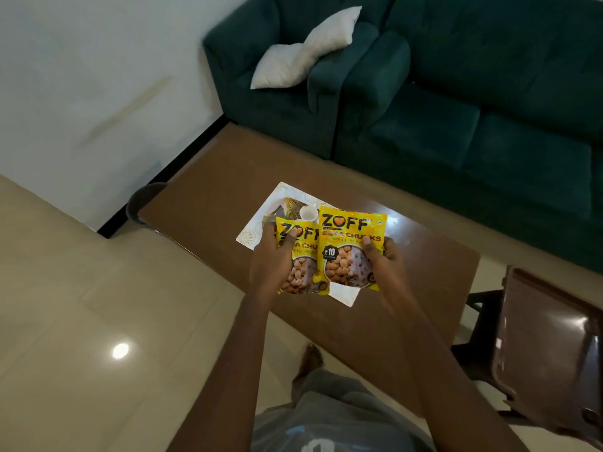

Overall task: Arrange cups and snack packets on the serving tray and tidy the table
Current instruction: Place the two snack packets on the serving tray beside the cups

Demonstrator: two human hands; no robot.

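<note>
Two yellow soya chunks snack packets are held upright above the white patterned serving tray (261, 220). My left hand (270, 259) grips the left packet (301, 265) by its left edge. My right hand (381, 259) grips the right packet (349, 246) by its right edge, and this packet overlaps the left one slightly. A small white cup (308, 213) stands on the tray just behind the packets. The packets hide most of the tray.
The tray lies on a brown coffee table (408, 321). A dark green sofa (456, 109) with a white cushion (306, 50) runs behind it. A brown plastic chair (548, 347) stands at the right, and a dark round bin (143, 200) sits beyond the table's left end.
</note>
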